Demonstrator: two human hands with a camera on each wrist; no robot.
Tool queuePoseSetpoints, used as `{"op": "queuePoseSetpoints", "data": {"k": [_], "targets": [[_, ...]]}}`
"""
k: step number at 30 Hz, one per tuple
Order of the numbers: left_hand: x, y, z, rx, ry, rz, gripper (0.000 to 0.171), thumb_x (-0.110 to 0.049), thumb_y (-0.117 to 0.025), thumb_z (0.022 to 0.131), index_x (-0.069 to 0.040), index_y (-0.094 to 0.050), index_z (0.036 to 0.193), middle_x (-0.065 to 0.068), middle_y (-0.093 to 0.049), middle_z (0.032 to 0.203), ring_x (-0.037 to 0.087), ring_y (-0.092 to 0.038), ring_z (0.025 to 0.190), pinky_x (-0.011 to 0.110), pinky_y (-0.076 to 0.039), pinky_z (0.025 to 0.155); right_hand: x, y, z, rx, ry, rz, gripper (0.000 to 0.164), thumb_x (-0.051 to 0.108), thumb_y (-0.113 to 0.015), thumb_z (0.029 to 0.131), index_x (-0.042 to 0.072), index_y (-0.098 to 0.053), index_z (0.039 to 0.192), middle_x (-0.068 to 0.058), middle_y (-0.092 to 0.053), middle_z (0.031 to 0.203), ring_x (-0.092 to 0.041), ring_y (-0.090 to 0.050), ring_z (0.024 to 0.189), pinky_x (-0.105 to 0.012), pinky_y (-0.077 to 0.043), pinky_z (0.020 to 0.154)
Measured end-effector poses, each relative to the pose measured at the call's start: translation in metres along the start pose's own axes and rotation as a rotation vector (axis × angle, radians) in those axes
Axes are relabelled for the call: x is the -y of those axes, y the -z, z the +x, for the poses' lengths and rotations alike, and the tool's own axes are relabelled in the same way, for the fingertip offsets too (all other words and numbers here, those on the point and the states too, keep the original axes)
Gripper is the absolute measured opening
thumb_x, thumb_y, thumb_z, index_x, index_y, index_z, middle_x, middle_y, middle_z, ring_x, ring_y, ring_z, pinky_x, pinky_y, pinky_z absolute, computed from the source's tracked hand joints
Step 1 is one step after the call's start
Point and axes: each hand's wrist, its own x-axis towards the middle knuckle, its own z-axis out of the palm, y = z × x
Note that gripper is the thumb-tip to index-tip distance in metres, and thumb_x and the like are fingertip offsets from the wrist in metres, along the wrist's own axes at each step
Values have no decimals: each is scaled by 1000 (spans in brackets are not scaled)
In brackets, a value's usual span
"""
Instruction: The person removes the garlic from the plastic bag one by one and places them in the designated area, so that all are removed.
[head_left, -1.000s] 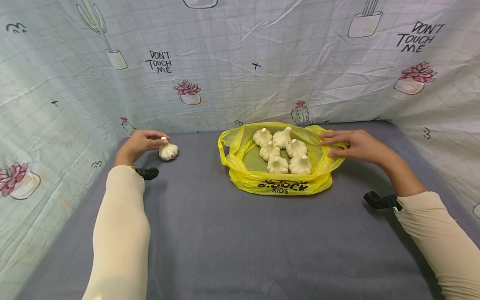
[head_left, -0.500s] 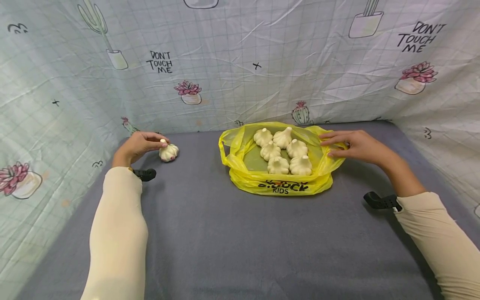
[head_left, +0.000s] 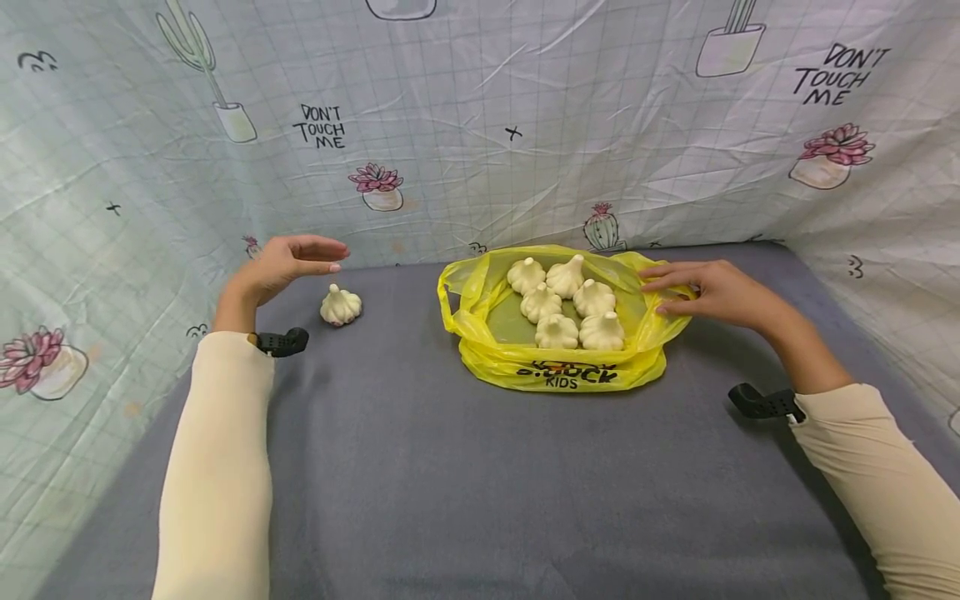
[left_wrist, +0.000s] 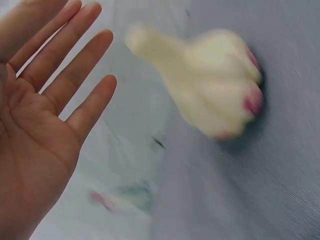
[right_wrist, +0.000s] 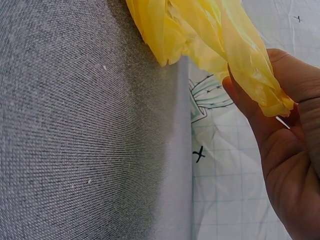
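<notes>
A white garlic bulb (head_left: 341,307) stands on the grey cloth at the left, its stem pointing up. My left hand (head_left: 283,263) hovers just above and left of it, fingers extended and holding nothing. In the left wrist view, a gap separates the fingers from the bulb (left_wrist: 215,82), which shows pink patches at its base. Toward the right, a yellow plastic bag (head_left: 480,360) lies with its mouth spread, several garlic bulbs (head_left: 557,331) inside. My right hand (head_left: 723,290) pinches the bag's right edge; the right wrist view shows the plastic (right_wrist: 245,65) between thumb and fingers.
Grey cloth (head_left: 420,467) covers the table surface. A pale sheet printed with cacti (head_left: 450,108) hangs behind and along both sides, close to the table's back edge. A black strap device (head_left: 283,342) sits on the left wrist, another (head_left: 761,402) on the right.
My left hand has let go of the garlic bulb's stem and risen up and away from it. The bulb stays on the cloth, now more upright. My right hand and the bag keep their place.
</notes>
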Motion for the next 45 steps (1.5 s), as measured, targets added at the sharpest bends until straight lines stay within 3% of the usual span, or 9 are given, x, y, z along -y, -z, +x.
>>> {"op": "queuePoseSetpoints", "data": {"k": [2, 5, 8, 13, 22, 26, 32, 45], "targets": [[-17, -3, 1, -2, -33, 48, 53, -31, -75, 95, -9, -60, 141, -6, -67, 131, 7, -62, 118, 22, -48, 97, 0, 0, 0, -3, -3, -2, 37, 17, -79, 90, 13, -74, 126, -7, -62, 141, -5, -50, 67, -25, -42, 61], [-43, -10, 1, 19, -78, 117, 51, -36, -73, 95, -15, -62, 140, -1, -65, 136, 7, -61, 119, 27, -48, 99, 0, 0, -1, -10, -3, -13, 37, 18, -80, 89, 14, -74, 126, -7, -62, 141, -4, -51, 68, -25, -42, 62], [-65, -22, 2, 61, -119, 140, 47, -37, -72, 96, -18, -63, 138, 1, -64, 138, 10, -60, 122, 32, -47, 103, -1, 0, -2, -13, -8, -20, 37, 18, -80, 89, 14, -74, 125, -6, -63, 141, -4, -50, 68, -24, -42, 62], [-97, -47, 1, 139, -183, 140, 42, -33, -72, 97, -17, -66, 135, 0, -66, 134, 14, -62, 120, 32, -49, 101, -1, -1, -1, -12, -8, -19, 37, 18, -80, 89, 14, -74, 125, -6, -62, 141, -4, -50, 67, -25, -41, 62], [-139, -92, -4, 263, -434, 198, 31, -19, -70, 99, -18, -71, 129, -2, -70, 127, 15, -65, 117, 33, -54, 95, -2, -1, -3, -17, 5, -23, 38, 18, -81, 88, 15, -74, 125, -6, -63, 140, -4, -50, 68, -24, -42, 62], [-150, -109, -7, 303, -539, 232, 29, -19, -69, 99, -19, -71, 128, -5, -70, 125, 14, -65, 115, 35, -53, 96, -2, -1, -3, -18, 1, -19, 38, 18, -81, 89, 14, -74, 126, -6, -63, 141, -4, -50, 67, -24, -42, 62], [-157, -131, -8, 335, -619, 230, 27, -19, -69, 100, -17, -72, 126, -6, -71, 122, 11, -65, 112, 34, -52, 94, -2, 0, -3, -29, 4, -6, 38, 17, -81, 88, 15, -75, 125, -6, -63, 139, -4, -51, 67, -23, -41, 61], [-156, -167, 4, 400, -668, 195, 25, -17, -66, 101, -13, -72, 125, -5, -72, 122, 6, -68, 103, 32, -56, 89, -1, 0, -3, -35, -35, 32, 35, 15, -82, 87, 17, -76, 122, -4, -63, 139, -5, -51, 71, -22, -41, 62]]}}
